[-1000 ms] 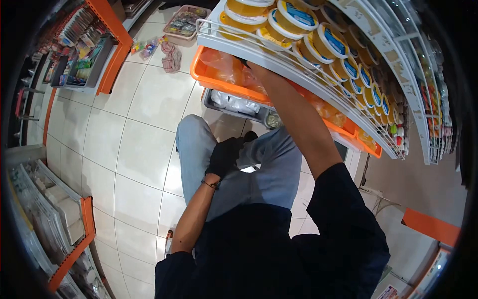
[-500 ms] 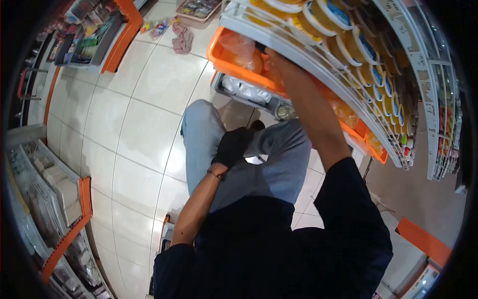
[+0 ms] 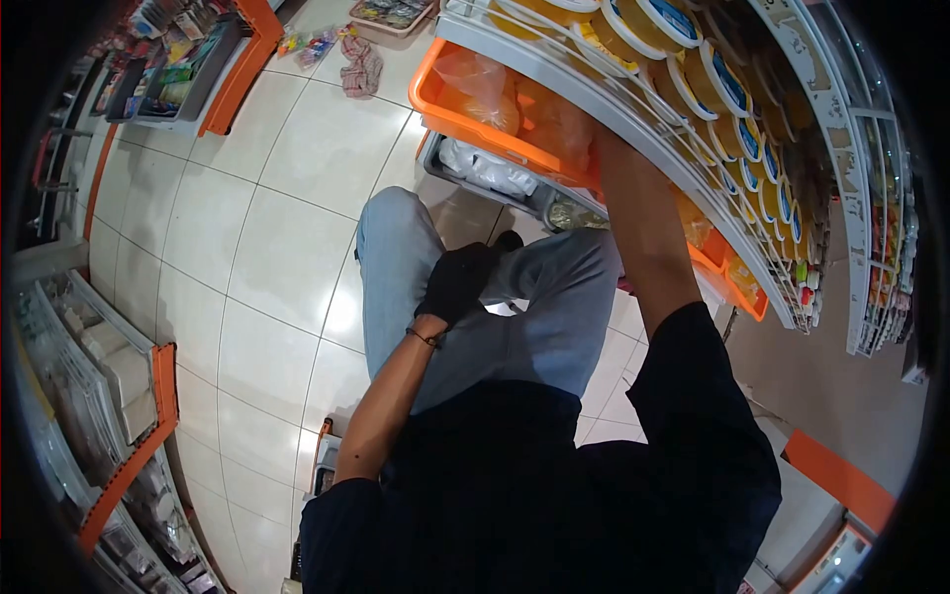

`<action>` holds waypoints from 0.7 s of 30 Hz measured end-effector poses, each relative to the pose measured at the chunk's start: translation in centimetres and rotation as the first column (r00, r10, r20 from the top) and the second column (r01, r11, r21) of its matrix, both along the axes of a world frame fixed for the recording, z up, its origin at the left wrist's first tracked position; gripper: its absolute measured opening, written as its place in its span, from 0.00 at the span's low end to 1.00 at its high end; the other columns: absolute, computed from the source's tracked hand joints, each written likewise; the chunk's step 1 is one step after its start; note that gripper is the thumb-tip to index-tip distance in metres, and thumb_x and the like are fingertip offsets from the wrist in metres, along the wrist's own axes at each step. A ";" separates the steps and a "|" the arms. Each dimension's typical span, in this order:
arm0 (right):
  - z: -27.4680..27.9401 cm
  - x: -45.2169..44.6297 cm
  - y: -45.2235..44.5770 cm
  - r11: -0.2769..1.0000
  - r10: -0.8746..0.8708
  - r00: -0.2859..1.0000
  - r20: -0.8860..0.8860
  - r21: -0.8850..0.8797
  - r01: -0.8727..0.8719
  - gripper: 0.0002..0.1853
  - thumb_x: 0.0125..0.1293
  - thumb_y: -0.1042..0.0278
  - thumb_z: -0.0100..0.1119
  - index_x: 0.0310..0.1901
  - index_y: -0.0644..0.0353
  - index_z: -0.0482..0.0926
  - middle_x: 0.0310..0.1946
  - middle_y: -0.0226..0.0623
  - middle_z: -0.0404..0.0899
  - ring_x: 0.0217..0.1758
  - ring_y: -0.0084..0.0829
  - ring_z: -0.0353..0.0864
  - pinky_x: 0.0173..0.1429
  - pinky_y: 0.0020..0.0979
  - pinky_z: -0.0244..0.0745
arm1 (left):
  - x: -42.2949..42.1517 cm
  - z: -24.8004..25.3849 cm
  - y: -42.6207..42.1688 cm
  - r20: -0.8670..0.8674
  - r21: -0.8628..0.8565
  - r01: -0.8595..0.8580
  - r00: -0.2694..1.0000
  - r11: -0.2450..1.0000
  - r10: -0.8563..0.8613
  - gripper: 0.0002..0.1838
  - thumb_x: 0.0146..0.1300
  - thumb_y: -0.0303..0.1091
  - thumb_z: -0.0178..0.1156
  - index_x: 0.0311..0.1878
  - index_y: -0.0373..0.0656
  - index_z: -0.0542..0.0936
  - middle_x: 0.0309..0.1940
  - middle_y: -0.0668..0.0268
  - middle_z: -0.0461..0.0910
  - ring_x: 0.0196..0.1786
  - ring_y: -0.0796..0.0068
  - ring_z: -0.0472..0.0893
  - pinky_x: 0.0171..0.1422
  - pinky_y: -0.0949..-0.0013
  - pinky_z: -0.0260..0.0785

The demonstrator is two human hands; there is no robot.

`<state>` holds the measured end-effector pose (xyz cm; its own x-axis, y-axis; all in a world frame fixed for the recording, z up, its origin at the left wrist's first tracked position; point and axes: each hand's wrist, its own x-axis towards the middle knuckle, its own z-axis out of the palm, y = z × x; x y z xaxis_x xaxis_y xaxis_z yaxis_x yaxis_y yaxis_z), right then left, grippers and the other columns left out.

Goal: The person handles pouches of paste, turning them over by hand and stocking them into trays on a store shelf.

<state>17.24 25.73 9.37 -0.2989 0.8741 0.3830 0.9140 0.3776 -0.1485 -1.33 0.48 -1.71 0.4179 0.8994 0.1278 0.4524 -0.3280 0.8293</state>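
My left hand (image 3: 459,284), in a black glove, rests on the jeans (image 3: 401,257) between my bent knees. Its fingers blend into dark shadow, and I see no object in it. My right forearm (image 3: 643,213) reaches into the orange bin (image 3: 510,148) below the white wire shelf, and the shelf edge hides my right hand. Inside the bin lie clear plastic bags with orange contents (image 3: 495,107). Below stands a grey bin (image 3: 435,170) holding white plastic packs (image 3: 485,168).
Yellow tubs with white lids (image 3: 717,79) fill the wire shelf (image 3: 594,79) above the bins. A checked cloth (image 3: 361,67) lies on the tiled floor (image 3: 272,238) near a shallow tray (image 3: 394,14). Shelving with orange edging (image 3: 129,465) stands at left.
My right arm has shifted right along the orange bin, and the hand, partly visible before at the bin's left part, is now hidden. My left hand stays between the knees.
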 end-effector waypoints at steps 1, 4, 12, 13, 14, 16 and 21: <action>0.1 0.1 -0.1 1.000 0.003 1.000 0.002 0.001 -0.003 0.20 0.70 0.52 0.46 0.54 0.56 0.77 0.52 0.49 0.79 0.53 0.46 0.79 0.60 0.44 0.73 | 0.1 -0.1 -0.1 0.030 -0.035 -0.015 0.999 0.999 0.016 0.10 0.66 0.32 0.55 0.47 0.40 0.79 0.34 0.56 0.79 0.32 0.58 0.80 0.36 0.61 0.71; 0.3 0.3 -0.2 1.000 0.004 1.000 0.007 0.006 -0.004 0.21 0.70 0.51 0.46 0.54 0.56 0.77 0.52 0.49 0.79 0.53 0.46 0.79 0.60 0.44 0.73 | 0.3 -0.1 0.0 0.111 -0.272 -0.029 0.992 0.962 0.062 0.11 0.68 0.35 0.54 0.44 0.39 0.80 0.33 0.57 0.79 0.28 0.60 0.80 0.35 0.62 0.70; 0.6 0.8 -0.7 1.000 0.009 1.000 0.015 0.009 -0.010 0.22 0.69 0.49 0.47 0.54 0.55 0.77 0.52 0.49 0.79 0.53 0.45 0.79 0.60 0.44 0.73 | 0.6 0.0 -0.3 0.098 -0.210 -0.096 0.988 0.973 0.119 0.14 0.71 0.40 0.53 0.38 0.38 0.80 0.27 0.57 0.79 0.26 0.64 0.79 0.33 0.63 0.69; 0.7 0.8 -0.7 1.000 0.013 1.000 0.014 0.010 -0.014 0.22 0.69 0.49 0.47 0.54 0.55 0.77 0.53 0.49 0.79 0.53 0.45 0.78 0.60 0.44 0.73 | 0.7 -0.1 -0.1 0.085 -0.119 -0.111 0.989 0.987 0.121 0.15 0.71 0.41 0.53 0.37 0.38 0.80 0.26 0.57 0.78 0.26 0.64 0.79 0.33 0.63 0.69; 0.7 0.9 -0.7 1.000 0.015 1.000 0.017 0.011 -0.015 0.22 0.69 0.48 0.47 0.54 0.55 0.77 0.53 0.49 0.79 0.53 0.45 0.78 0.60 0.44 0.73 | 0.5 -0.1 -0.1 0.103 -0.144 -0.100 0.988 0.984 0.116 0.14 0.71 0.40 0.53 0.38 0.38 0.80 0.27 0.57 0.78 0.26 0.63 0.79 0.33 0.63 0.70; 0.8 1.0 -0.8 1.000 0.014 1.000 0.021 0.014 -0.014 0.23 0.69 0.48 0.47 0.54 0.55 0.77 0.53 0.49 0.79 0.53 0.45 0.78 0.60 0.44 0.73 | 0.3 0.5 -0.2 0.141 -0.192 -0.070 0.985 0.979 0.098 0.13 0.70 0.39 0.54 0.38 0.38 0.80 0.27 0.56 0.78 0.27 0.61 0.79 0.34 0.62 0.70; 1.2 1.4 -0.8 1.000 0.011 1.000 0.025 0.017 -0.012 0.23 0.69 0.47 0.47 0.55 0.55 0.77 0.53 0.49 0.79 0.53 0.45 0.78 0.60 0.44 0.73 | 0.2 0.4 -0.1 0.105 -0.168 -0.062 0.991 0.984 0.081 0.11 0.70 0.36 0.53 0.40 0.38 0.79 0.31 0.56 0.79 0.31 0.60 0.80 0.34 0.62 0.70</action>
<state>18.64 24.96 10.54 -0.3185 0.8640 0.3899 0.9130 0.3902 -0.1187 -1.10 0.35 -1.28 0.3431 0.9391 0.0184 0.3716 -0.1537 0.9156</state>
